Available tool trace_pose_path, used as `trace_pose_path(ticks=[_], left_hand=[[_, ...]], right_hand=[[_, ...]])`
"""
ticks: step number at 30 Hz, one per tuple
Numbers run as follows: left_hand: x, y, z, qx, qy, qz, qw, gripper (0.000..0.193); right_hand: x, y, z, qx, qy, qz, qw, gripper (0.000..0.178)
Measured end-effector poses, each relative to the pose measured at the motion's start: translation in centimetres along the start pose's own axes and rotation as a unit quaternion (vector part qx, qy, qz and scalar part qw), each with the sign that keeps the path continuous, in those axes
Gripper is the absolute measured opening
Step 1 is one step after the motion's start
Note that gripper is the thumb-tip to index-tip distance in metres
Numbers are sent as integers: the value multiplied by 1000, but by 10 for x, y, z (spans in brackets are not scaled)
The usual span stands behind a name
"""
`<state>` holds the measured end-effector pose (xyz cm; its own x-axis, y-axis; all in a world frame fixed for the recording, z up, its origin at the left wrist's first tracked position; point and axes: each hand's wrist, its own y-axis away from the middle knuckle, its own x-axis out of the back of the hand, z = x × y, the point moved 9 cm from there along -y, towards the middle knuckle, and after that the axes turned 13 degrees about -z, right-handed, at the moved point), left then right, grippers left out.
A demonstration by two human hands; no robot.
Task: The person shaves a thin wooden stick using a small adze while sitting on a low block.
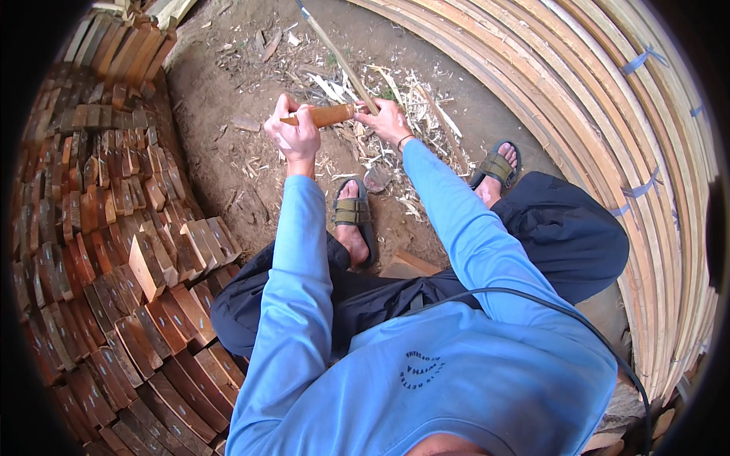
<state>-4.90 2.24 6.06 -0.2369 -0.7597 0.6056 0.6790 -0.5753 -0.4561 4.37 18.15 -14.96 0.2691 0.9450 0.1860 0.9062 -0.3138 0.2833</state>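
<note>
My left hand (pixel 295 135) is closed around a short, smooth brown wooden piece (pixel 331 115), which lies roughly crosswise with its right end beside my right fingers. My right hand (pixel 388 121) is closed at the near end of a long, thin, pale wooden rod (pixel 334 55). The rod slants away to the far left, and a grey-blue part shows at its far tip. Rod and wooden piece come close together at my right fingertips; I cannot tell whether they touch. Both hands are held above the dirt ground, over scattered pale wood shavings (pixel 422 102).
Stacked short wooden blocks (pixel 114 228) fill the left side. Long curved-looking boards (pixel 608 99), bound with blue ties (pixel 643 59), stand along the right. My sandalled feet (pixel 353 220) rest on the dirt, near a stone (pixel 376 179) and a wood offcut (pixel 411 264). A black cable (pixel 563 308) crosses my right sleeve.
</note>
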Motion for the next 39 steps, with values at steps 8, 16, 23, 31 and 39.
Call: trace_pose_path(ticks=[8, 16, 23, 31, 39], left_hand=[[-5, -1, 3, 25, -3, 4, 1000, 24], [-11, -3, 9, 39, -27, -7, 999, 22], [-15, -3, 23, -2, -17, 10, 1000, 24], [-18, -1, 21, -4, -18, 3, 1000, 24], [-12, -1, 14, 16, -2, 8, 1000, 22]], right_hand=[[6, 4, 0, -17, -49, 55, 997, 35], [11, 3, 17, -18, -92, 75, 993, 32], [23, -4, 3, -40, 28, 65, 997, 29], [0, 0, 28, -52, -354, -38, 933, 18], [-13, 8, 21, -60, -450, -40, 890, 16]])
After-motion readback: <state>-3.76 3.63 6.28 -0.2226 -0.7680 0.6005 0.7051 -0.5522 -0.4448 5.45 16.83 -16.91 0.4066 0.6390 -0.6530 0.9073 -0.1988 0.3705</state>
